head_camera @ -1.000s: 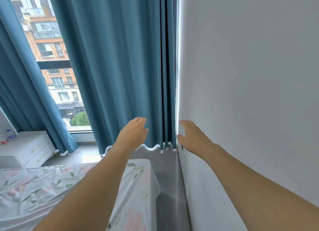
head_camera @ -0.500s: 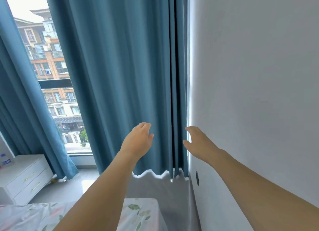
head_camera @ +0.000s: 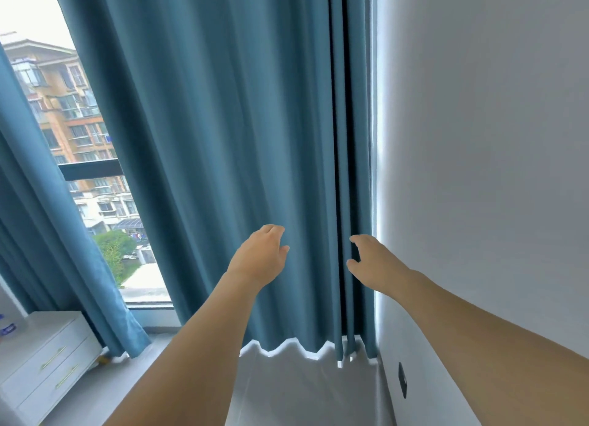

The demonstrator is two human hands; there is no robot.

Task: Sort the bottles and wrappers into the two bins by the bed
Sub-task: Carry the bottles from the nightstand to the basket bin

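Both my arms reach forward toward a teal curtain (head_camera: 223,138). My left hand (head_camera: 259,255) hovers in front of the curtain with loosely curled fingers and holds nothing. My right hand (head_camera: 373,260) is held out near the curtain's right edge beside the wall, fingers relaxed and empty. At the far left edge, a blue-labelled bottle (head_camera: 4,325) shows partly on the white nightstand (head_camera: 47,355). No bins or wrappers are in view.
A white wall (head_camera: 478,170) fills the right side, with a dark socket (head_camera: 402,379) low down. The window (head_camera: 95,170) shows between two curtain panels. Grey floor (head_camera: 302,393) lies below the curtain hem.
The view has tilted upward: the bed has dropped out of the frame and more curtain shows. Both hands stay raised toward the curtain, a little closer to it.
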